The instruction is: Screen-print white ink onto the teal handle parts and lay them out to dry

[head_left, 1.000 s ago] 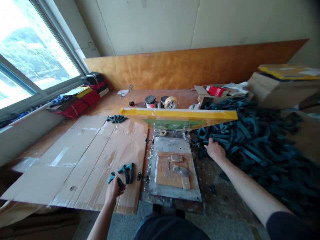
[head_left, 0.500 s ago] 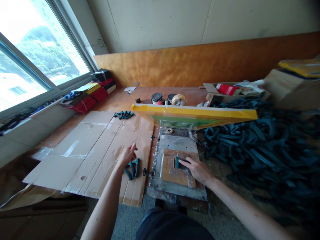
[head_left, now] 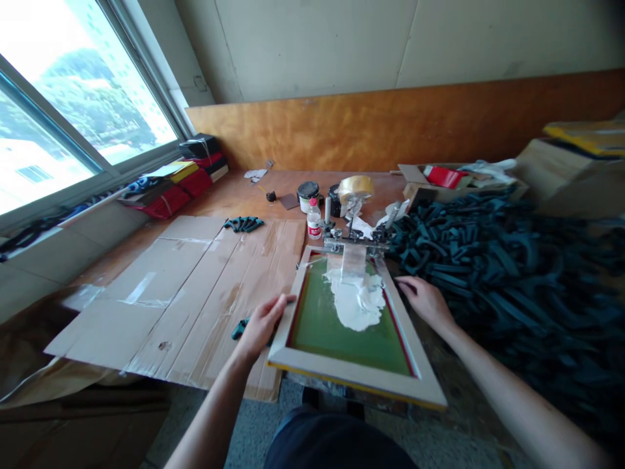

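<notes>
A screen-printing frame (head_left: 359, 374) lies lowered in front of me, its green mesh (head_left: 317, 326) facing up. White paste (head_left: 359, 306) is spread over the upper middle of the mesh, and a pale squeegee blade (head_left: 353, 262) rests at its far end. My left hand (head_left: 262, 327) is closed at the frame's left edge, fingertips against it. Beside the right edge is my right hand (head_left: 427, 303), fingers stretched toward the frame and seemingly holding nothing. Dark green curved pieces (head_left: 239, 328) lie partly hidden behind my left hand. What lies beneath the frame is hidden.
Flattened cardboard (head_left: 146, 312) covers the table at left, with a row of dark green pieces (head_left: 244, 224). A large pile of such pieces (head_left: 488, 280) fills the right. A metal hinge clamp (head_left: 356, 242), a red-capped bottle (head_left: 314, 223) and a tape roll (head_left: 355, 187) stand behind the frame.
The raised frame has come down over the wooden board and the dark green piece my right hand held there. My right hand has let go and moved right; my left hand has moved to the frame.
</notes>
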`<state>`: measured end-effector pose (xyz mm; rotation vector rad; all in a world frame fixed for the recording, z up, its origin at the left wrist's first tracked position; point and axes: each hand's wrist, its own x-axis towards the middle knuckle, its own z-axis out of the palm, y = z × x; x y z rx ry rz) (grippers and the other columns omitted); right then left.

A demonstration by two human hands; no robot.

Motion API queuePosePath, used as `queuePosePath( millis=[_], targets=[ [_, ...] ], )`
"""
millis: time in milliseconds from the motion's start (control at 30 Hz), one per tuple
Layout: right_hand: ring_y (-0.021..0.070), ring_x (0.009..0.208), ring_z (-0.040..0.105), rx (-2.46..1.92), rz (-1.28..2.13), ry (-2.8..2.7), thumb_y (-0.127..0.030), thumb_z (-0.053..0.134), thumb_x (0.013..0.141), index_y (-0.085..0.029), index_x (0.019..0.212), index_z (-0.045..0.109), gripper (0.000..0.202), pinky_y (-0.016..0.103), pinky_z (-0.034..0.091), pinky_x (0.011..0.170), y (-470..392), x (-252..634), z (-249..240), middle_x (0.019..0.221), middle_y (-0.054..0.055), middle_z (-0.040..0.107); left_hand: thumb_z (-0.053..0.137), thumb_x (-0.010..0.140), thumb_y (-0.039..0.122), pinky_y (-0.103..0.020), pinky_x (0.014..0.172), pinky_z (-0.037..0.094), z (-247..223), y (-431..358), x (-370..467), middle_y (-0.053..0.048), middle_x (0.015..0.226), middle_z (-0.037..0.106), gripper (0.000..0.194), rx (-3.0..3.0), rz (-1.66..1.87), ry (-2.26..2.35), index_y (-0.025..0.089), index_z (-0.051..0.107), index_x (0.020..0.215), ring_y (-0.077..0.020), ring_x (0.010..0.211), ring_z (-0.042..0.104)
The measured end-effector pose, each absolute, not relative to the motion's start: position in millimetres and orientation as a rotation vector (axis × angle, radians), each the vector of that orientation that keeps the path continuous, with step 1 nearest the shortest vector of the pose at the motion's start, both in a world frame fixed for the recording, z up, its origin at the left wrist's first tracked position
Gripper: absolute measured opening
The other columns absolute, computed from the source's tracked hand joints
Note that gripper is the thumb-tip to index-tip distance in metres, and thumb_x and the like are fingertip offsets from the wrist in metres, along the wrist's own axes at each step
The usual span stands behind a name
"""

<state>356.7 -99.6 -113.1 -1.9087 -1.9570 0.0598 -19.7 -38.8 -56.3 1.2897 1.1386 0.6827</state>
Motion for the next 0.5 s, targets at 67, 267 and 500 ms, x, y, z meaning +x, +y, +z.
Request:
queuePosePath(
  millis=[67, 267, 500],
  targets=[
    [0.0204, 0.095, 0.059, -1.906, 0.036, -1.884, -0.037, 0.053, 0.094, -0.02, 0.13, 0.05, 0.04, 0.038, 0.052, 0.083, -77, 349, -99, 0.119, 0.011, 0.056, 0.062, 0.073, 0.066, -0.023, 0.053, 0.038, -98, -48, -24, 0.0, 0.067, 0.061, 0.08, 1.305, 0.608, 1.185, 0.014, 0.054, 0.133, -0.0136, 0.06, 0.053],
    [0.0242, 0.097, 0.057, -1.837, 0.071, -2.224, -0.02, 0.065, 0.08, -0.017, 0.096, 0.061, 0.017, 0.034, 0.048, 0.081, -47, 277, -92, 0.099, 0.009, 0.063, 0.061, 0.078, 0.055, -0.023, 0.057, 0.041, -166, -46, -20, 0.003, 0.067, 0.06, 0.078, 1.391, 0.539, 1.309, 0.017, 0.042, 0.144, -0.0136, 0.062, 0.054],
    [0.0198, 0.085, 0.054, -1.39, 0.187, -2.608, -0.002, 0.047, 0.078, -0.017, 0.08, 0.061, 0.021, 0.03, 0.043, 0.075, -107, 283, -103, 0.082, 0.005, 0.062, 0.061, 0.081, 0.049, -0.023, 0.061, 0.043, -174, -43, -24, 0.001, 0.071, 0.063, 0.067, 1.385, 0.535, 1.315, 0.019, 0.049, 0.139, -0.0148, 0.067, 0.057]
  ],
)
